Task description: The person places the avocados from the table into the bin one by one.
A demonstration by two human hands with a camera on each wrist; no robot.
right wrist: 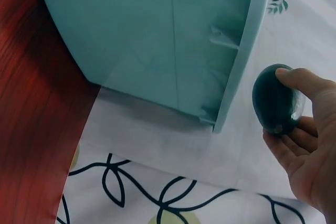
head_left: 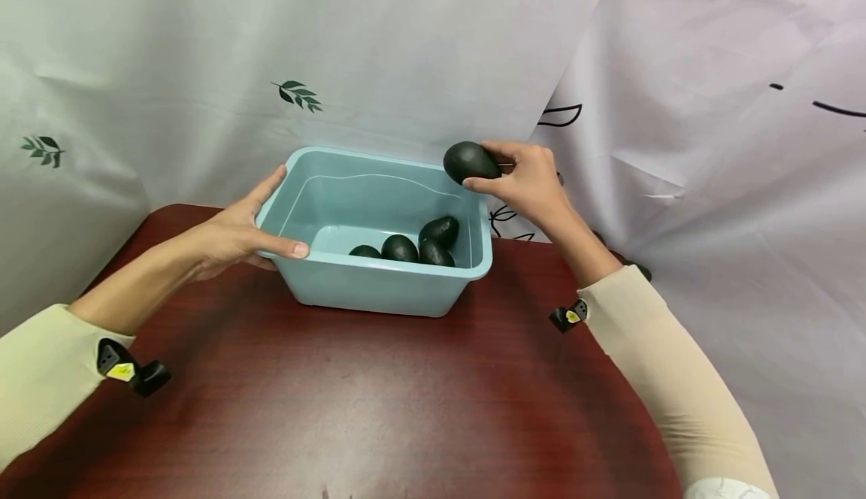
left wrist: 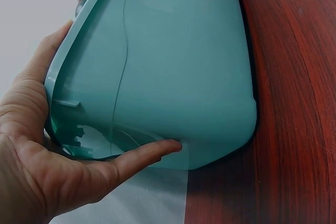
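A light blue plastic basin (head_left: pixel 365 285) stands on the table, with several dark green avocados (head_left: pixel 400 248) in its right part. At its left end my left hand (head_left: pixel 233 236) grips the rim, the thumb along the front side and the index finger toward the back. The left wrist view shows that hand (left wrist: pixel 58 161) spread around the basin's end (left wrist: pixel 178 66). My right hand (head_left: pixel 531 179) holds another avocado (head_left: pixel 471 163) over the basin's back right corner. In the right wrist view, thumb and fingers pinch this avocado (right wrist: pixel 277 98) just outside the rim.
The dark red wooden table (head_left: pixel 358 394) has a rounded edge. White cloth (head_left: pixel 406 48) with leaf prints hangs close behind the basin and continues on the right. A dark object (head_left: pixel 636 266) shows partly behind the right forearm.
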